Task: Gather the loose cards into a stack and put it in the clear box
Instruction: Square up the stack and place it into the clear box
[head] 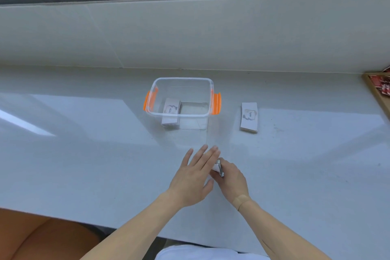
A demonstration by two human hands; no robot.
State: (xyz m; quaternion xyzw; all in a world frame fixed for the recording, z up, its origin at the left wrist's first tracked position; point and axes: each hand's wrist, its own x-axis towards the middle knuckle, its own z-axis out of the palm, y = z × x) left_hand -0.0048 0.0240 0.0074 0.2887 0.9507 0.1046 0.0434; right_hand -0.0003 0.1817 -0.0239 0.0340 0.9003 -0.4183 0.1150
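A clear box point(207, 88) with orange side latches stands on the white counter, lid off. Inside it, at the left, lies a stack of white cards point(171, 110) printed "love". A second such stack point(249, 117) rests on the counter to the right of the box. In front of the box, my right hand point(232, 177) grips a small stack of cards point(219, 167) on edge against the counter. My left hand point(195, 175) lies flat against the stack's left face, fingers straight and spread, hiding most of it.
A wooden tray point(374, 91) with red packets sits at the counter's far right edge. A tiled wall and a dark window frame rise behind the counter. The counter's front edge runs just below my forearms, with an orange-brown seat at the lower left.
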